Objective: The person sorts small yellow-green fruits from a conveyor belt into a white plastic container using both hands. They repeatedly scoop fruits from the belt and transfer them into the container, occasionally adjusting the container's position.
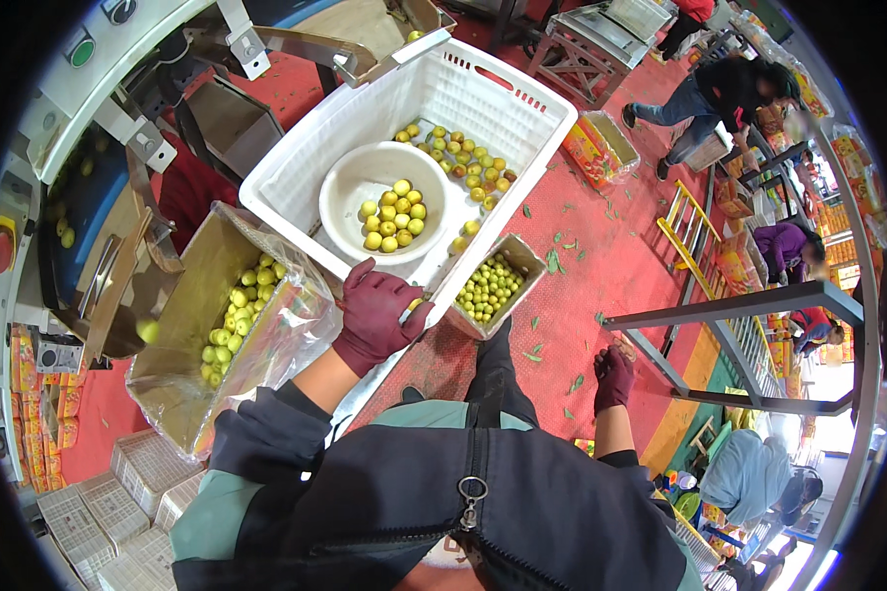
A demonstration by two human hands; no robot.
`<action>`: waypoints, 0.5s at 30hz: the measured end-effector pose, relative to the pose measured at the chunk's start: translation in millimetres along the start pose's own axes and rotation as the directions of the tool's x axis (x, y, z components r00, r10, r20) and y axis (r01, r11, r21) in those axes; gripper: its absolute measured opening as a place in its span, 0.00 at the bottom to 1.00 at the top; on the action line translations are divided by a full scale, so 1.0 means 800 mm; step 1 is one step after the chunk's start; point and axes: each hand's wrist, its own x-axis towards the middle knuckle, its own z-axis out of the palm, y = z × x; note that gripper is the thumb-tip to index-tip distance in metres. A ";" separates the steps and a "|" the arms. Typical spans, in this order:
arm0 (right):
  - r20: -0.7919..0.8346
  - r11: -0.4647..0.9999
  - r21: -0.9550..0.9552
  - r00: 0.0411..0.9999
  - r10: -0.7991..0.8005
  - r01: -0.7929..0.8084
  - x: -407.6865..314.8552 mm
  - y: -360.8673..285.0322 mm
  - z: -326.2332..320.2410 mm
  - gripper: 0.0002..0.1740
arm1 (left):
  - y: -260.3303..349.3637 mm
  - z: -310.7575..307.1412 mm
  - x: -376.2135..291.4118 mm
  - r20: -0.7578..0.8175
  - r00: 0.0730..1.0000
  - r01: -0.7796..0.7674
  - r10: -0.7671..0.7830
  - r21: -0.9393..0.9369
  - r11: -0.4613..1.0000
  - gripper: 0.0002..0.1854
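My left hand (384, 314), in a dark red glove, is at the near edge of a large white plastic crate (288, 170). A small yellowish fruit (415, 303) shows between its thumb and fingers. Inside the crate stands a round white basin (340, 185) with green-yellow fruits (394, 216) in it; browner fruits (480, 170) lie loose beside the basin. My right hand (613, 375), gloved alike, hangs away from the crate over the red floor, fingers curled; whether it holds anything is hidden. A lined carton (170, 354) of green fruits is left of my left hand, and a smaller box (523, 299) of small fruits is at its right.
A sorting machine (92, 221) with a chute is at the left. White baskets (129, 473) stand at lower left. A grey metal frame (732, 306) and a yellow ladder (691, 244) are at the right, with several people beyond. An empty carton (599, 151) and leaves lie on the floor.
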 end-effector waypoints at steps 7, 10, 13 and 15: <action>0.112 0.997 0.068 0.993 0.033 -0.041 0.063 0.000 0.031 0.07 | 0.002 0.003 0.008 0.071 0.996 0.047 -0.052 0.063 0.997 0.09; 0.204 0.999 -0.036 0.979 0.015 -0.008 0.098 -0.023 0.080 0.07 | 0.007 -0.001 0.009 0.109 0.988 0.103 -0.109 0.061 0.993 0.09; 0.419 0.977 -0.099 0.898 -0.131 0.188 0.118 -0.083 0.172 0.07 | 0.010 -0.007 0.012 0.129 0.981 0.134 -0.143 0.080 0.988 0.10; 0.633 0.904 -0.046 0.712 -0.302 0.425 0.141 -0.120 0.242 0.06 | 0.011 -0.004 0.011 0.153 0.968 0.190 -0.197 0.062 0.980 0.14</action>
